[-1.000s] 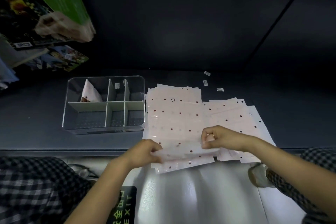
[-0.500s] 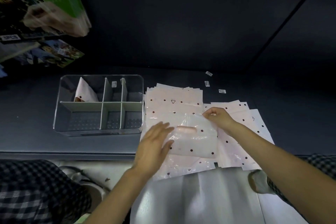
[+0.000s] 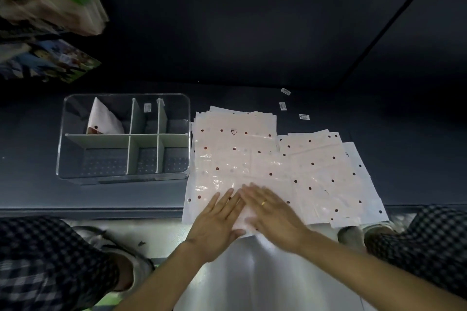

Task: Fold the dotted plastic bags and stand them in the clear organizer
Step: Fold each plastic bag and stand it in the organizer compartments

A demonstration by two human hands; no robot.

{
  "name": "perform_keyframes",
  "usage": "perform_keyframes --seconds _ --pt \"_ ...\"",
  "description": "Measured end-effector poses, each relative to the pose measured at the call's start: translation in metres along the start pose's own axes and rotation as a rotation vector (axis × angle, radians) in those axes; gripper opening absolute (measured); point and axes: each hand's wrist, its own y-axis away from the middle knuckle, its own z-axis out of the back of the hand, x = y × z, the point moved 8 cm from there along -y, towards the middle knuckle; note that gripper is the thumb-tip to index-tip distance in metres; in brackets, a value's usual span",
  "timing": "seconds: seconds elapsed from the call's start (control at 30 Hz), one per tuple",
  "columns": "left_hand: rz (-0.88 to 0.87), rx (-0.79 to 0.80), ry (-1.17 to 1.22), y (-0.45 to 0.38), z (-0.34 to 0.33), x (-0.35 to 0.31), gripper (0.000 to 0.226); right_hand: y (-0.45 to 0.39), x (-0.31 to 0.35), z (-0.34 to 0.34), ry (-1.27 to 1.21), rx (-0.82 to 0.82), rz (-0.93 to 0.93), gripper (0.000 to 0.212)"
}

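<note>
Dotted bags: a fanned stack of pale pink translucent plastic bags (image 3: 235, 156) with dark red dots, a small triangle mark printed near the far edge of the top one, punched holes along the left border; glare wrinkles on the film
Second stack: more dotted bags (image 3: 328, 174) at 3 o'clock of the first, overlapping it and skewed
Where they lie: on the dark bench (image 3: 126, 197), near edges overhanging its front lip
Left hand (image 3: 217, 225): flat, palm down on the near part of the top bag, fingers (image 3: 223, 199) straight and pressing, gripping nothing
Right hand (image 3: 274, 217): flat beside it, fingers straight and crossing the left fingertips, pressing the same bag; a gold ring (image 3: 263, 203) on one finger; slightly blurred
Clear organizer (image 3: 123, 177): at 9 o'clock of the stack, just beside it, split by pale dividers into six cells
Folded bag (image 3: 103, 120): standing tilted in the far-left cell
Labels: three small white stickers (image 3: 304, 116) on the bench at 1 o'clock of the stack
Bench surface: matte dark grey
Room: dim, dark wall behind; blurred coloured packages (image 3: 50, 58) at 10 o'clock; checked trousers (image 3: 45, 260) at both lower corners
</note>
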Motion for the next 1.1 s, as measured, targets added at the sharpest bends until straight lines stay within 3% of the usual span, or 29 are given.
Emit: perform_keyframes --seconds 0.13,0.37,0.47,0.6,0.77,0.87,0.97,1.1 --pt "-0.016 0.039 -0.043 0.001 -0.001 0.003 0.071 0.026 0.004 -0.024 0.154 0.134 -0.047 0.072" --pt "0.011 0.056 -0.045 0.038 0.004 0.047 0.077 0.073 -0.040 -0.015 0.290 0.219 -0.034 0.072" --pt "0.042 0.093 0.044 0.040 0.005 0.050 0.080 0.065 -0.042 0.002 0.232 0.126 -0.047 0.060" --pt "0.133 0.017 0.209 0.033 -0.002 0.057 0.080 0.032 -0.040 0.021 -0.064 -0.073 -0.153 0.024" --pt "0.152 -0.053 0.295 0.028 0.014 0.054 0.075 0.005 -0.023 0.010 -0.057 -0.044 -0.123 0.013" --pt "0.173 -0.106 0.346 0.026 0.017 0.056 0.049 0.002 -0.019 0.007 0.030 -0.056 -0.080 0.013" --pt "0.199 -0.155 0.377 0.026 0.019 0.055 0.038 0.000 -0.013 0.006 0.125 -0.067 -0.046 0.019" --pt "0.222 -0.180 0.394 0.025 0.020 0.057 0.031 0.005 -0.022 0.004 -0.102 -0.033 -0.149 0.009"
